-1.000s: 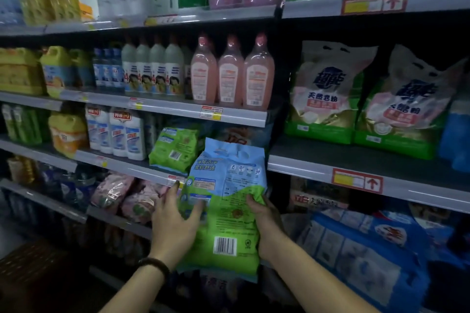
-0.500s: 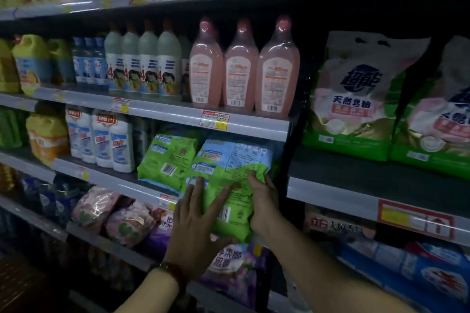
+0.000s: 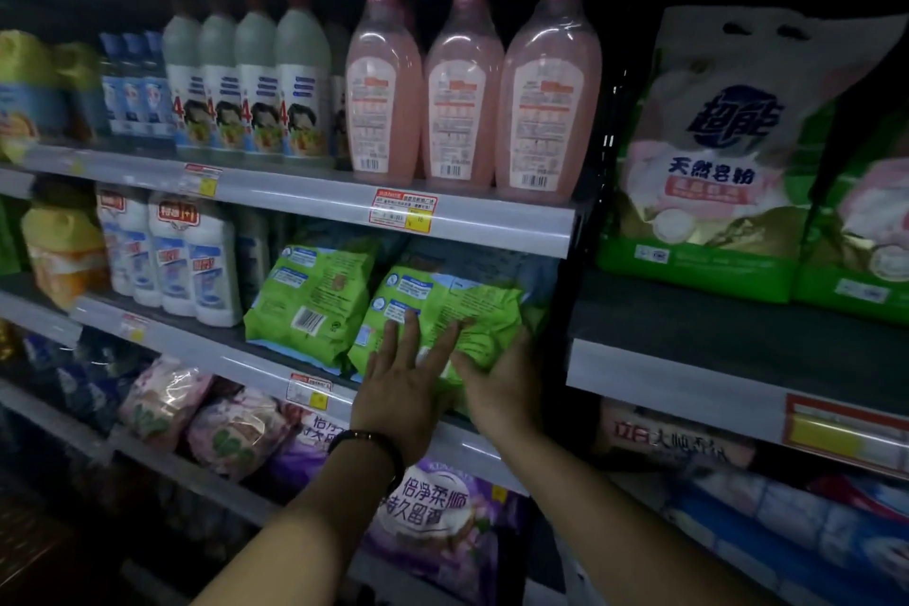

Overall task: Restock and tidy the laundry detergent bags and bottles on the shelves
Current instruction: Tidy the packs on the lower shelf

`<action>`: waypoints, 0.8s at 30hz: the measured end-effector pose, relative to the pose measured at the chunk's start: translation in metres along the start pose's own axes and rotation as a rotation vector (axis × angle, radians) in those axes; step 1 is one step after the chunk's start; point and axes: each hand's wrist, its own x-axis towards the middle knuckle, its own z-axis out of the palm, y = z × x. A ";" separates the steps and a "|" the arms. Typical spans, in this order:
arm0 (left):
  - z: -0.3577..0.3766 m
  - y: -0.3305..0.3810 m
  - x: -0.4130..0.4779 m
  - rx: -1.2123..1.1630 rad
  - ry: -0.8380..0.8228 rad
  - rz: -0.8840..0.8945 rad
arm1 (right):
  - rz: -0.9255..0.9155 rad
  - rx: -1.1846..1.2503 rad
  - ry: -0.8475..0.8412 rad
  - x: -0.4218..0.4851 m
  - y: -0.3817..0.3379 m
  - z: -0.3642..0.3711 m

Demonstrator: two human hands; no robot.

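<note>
A green and blue detergent bag stands on the middle shelf, at its right end against the dark upright. My left hand lies flat on the bag's front with the fingers spread. My right hand cups the bag's lower right corner, thumb on the front. A matching green bag stands just to its left, touching it.
Three pink bottles stand on the shelf above, with white bottles to their left. More white bottles stand left of the green bags. Large green powder bags fill the right bay. Purple and pink bags lie below.
The bag went from held in front of the shelves to up and into the middle shelf beside the other green bag. My left hand has flattened against its front.
</note>
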 end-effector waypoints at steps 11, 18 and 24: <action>-0.017 0.014 0.022 -0.008 -0.249 -0.059 | -0.166 -0.380 -0.155 -0.020 0.011 -0.020; -0.027 0.010 0.013 -0.146 -0.273 -0.076 | -0.139 -0.483 -0.274 -0.032 -0.007 -0.052; -0.032 0.040 -0.033 -0.266 -0.248 -0.122 | -0.277 -0.393 -0.288 -0.091 0.009 -0.114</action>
